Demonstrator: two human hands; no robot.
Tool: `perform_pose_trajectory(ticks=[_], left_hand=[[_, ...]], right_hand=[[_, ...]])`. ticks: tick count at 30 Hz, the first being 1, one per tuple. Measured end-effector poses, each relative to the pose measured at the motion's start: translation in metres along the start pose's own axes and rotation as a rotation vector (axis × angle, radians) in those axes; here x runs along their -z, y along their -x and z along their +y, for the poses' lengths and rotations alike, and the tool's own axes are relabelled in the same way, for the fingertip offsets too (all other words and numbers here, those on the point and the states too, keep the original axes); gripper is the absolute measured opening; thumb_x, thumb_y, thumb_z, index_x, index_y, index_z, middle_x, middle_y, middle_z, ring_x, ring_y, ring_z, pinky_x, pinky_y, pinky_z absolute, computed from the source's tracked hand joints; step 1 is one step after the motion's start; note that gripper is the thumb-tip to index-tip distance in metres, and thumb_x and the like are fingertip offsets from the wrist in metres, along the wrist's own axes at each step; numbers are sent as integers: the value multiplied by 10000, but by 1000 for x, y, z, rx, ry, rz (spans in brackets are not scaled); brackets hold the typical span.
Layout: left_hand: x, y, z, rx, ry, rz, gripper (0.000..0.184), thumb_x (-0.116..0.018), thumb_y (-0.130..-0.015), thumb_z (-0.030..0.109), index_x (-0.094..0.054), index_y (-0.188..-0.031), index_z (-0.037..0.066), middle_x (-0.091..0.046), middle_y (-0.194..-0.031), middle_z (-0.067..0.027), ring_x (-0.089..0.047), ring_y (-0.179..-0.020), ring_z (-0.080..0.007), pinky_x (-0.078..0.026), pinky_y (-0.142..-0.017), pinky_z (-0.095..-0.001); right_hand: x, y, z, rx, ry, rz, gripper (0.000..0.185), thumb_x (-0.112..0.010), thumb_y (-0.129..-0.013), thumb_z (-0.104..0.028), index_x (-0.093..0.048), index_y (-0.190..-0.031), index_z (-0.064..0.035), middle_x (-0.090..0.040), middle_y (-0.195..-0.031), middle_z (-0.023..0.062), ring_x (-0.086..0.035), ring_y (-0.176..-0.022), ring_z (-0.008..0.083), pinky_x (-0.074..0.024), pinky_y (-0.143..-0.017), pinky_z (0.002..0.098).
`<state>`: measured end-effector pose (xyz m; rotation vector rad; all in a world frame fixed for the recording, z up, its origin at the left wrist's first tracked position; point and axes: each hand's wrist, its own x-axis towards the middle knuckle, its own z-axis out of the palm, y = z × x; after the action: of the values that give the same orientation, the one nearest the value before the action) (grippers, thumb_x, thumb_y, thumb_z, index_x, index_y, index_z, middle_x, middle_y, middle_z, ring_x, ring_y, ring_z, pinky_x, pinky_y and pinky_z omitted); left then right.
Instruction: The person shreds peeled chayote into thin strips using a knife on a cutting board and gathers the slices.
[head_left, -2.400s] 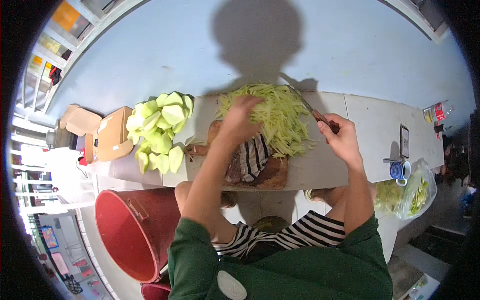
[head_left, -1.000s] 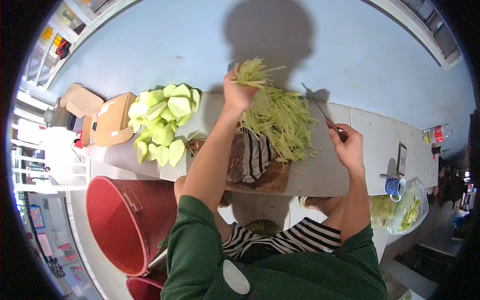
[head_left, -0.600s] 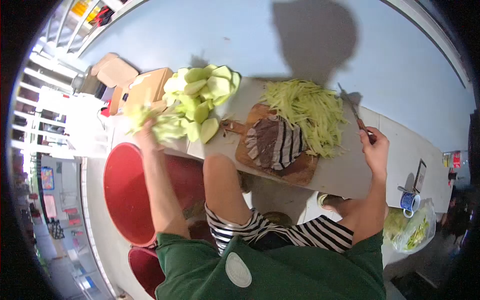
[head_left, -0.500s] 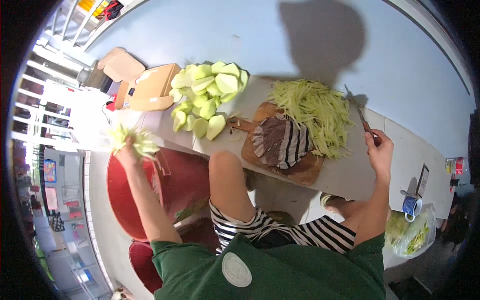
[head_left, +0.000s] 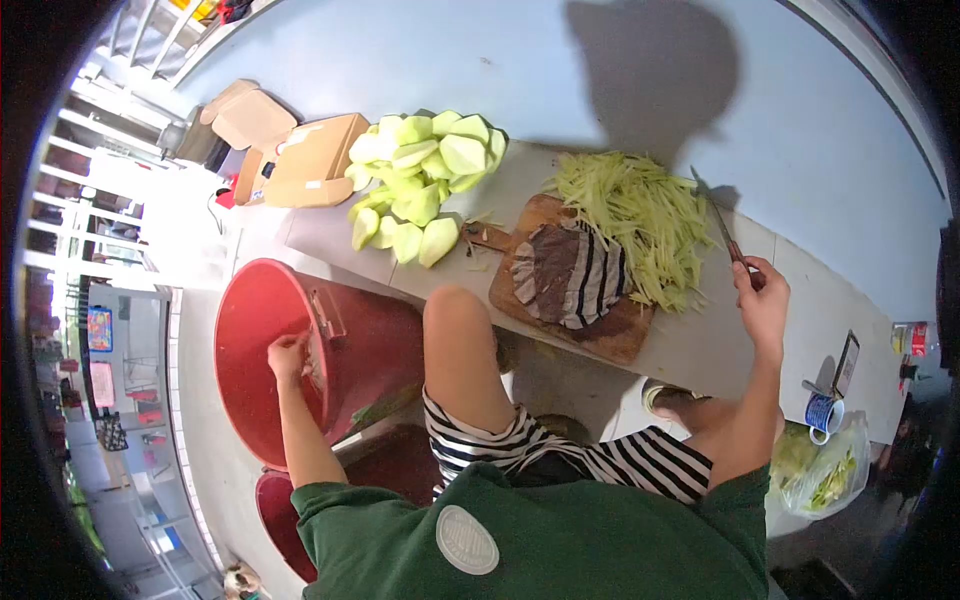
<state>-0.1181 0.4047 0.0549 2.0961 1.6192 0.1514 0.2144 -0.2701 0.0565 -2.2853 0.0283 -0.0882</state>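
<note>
My left hand (head_left: 288, 356) is over the mouth of a large red bin (head_left: 375, 330), its fingers curled closed. What it holds, if anything, is hidden; some pale stuff shows beside it at the bin's inner wall. In my right hand (head_left: 763, 300) is a knife (head_left: 722, 218) with a brown handle, its blade pointing toward the wall. Between my hands, a folded striped cloth (head_left: 572, 275) lies on a wooden cutting board (head_left: 610, 340). A heap of pale green shreds (head_left: 640, 215) lies behind and beside the board. Peeled pale green pieces (head_left: 425, 170) are piled to its left.
An open cardboard box (head_left: 315, 160) stands at the table's left end. On the right are a phone-like device (head_left: 847, 362), a blue mug (head_left: 822, 415) with a spoon, and a plastic bag (head_left: 835, 480) of green bits. A second red bin (head_left: 275, 520) sits below the first.
My left hand has moved from beside the table, where it held a bunch of green shreds, down into the bin's mouth. The shreds no longer show in it. My right hand still holds the knife.
</note>
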Motion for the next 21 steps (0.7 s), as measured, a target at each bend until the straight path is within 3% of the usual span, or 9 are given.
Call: perform_pose_trajectory(ticks=[4,8,10,11,13,15,18,19,21], left_hand=[[-1,-27,-20,-139,-171,361,504,-732,-903,421,-675,-719,-45,-638,-618,-142,-632,-588,-197,-501,-636,-425],[-13,-61,-61,-229,173,-95,310,-731,-870,246,-721,-1023,-24,-729,-928,-183,-689,-829,-311,-538,-776,-422],[-2,-71,-41,-229,-320,-53,422,-721,-837,140,-656,-1231,2,-681,-1159,-222,-670,-948,-373,-541,-844,-450],[-2,-72,-26,-243,-320,-60,422,-721,-837,140,-656,-1231,2,-681,-1159,-222,-670,-948,-373,-541,-844,-450],[-1,-41,37,-645,-213,519,470,-712,-840,99,-616,-1291,8,-640,-1222,-244,-655,-969,-394,-535,-862,-474],[-14,8,124,-869,-99,576,456,-707,-861,84,-616,-1303,15,-663,-1158,-210,-662,-949,-338,-546,-845,-434],[-76,63,227,-955,361,0,498,-725,-874,71,-593,-1352,36,-673,-1146,-144,-668,-925,-208,-556,-817,-347],[-99,90,260,-865,343,-140,549,-754,-851,89,-584,-1371,53,-672,-1148,-142,-672,-922,-216,-557,-818,-347],[-171,99,301,-1009,360,-393,667,-818,-772,141,-574,-1391,102,-667,-1168,-174,-655,-1056,-290,-556,-876,-373]], right_hand=[[3,1,-8,-4,-21,11,287,-732,-928,-214,-716,-1060,40,-613,-646,63,-491,-559,107,-418,-537,306],[8,1,-16,-25,16,16,282,-734,-916,-200,-710,-1050,47,-637,-656,92,-518,-561,114,-438,-544,313],[6,0,-8,8,-2,26,271,-727,-930,-192,-706,-1065,41,-613,-635,54,-506,-538,94,-408,-511,296],[5,0,-7,50,-22,10,259,-719,-944,-185,-701,-1081,35,-588,-614,17,-493,-514,74,-378,-478,278],[8,4,-21,-26,-39,-4,280,-739,-905,-194,-711,-1047,46,-632,-649,84,-506,-551,119,-430,-530,319],[7,3,-25,-15,-14,-24,281,-738,-907,-190,-709,-1045,53,-623,-637,80,-497,-543,119,-421,-521,318],[3,5,-25,-8,4,-1,297,-740,-906,-199,-705,-1046,60,-615,-630,83,-497,-543,121,-418,-521,316],[3,5,-24,-8,14,1,297,-740,-906,-199,-705,-1046,60,-615,-630,83,-497,-543,121,-418,-521,316],[2,4,-22,-1,36,-16,312,-746,-902,-208,-706,-1058,60,-612,-629,86,-497,-543,127,-421,-523,316]])
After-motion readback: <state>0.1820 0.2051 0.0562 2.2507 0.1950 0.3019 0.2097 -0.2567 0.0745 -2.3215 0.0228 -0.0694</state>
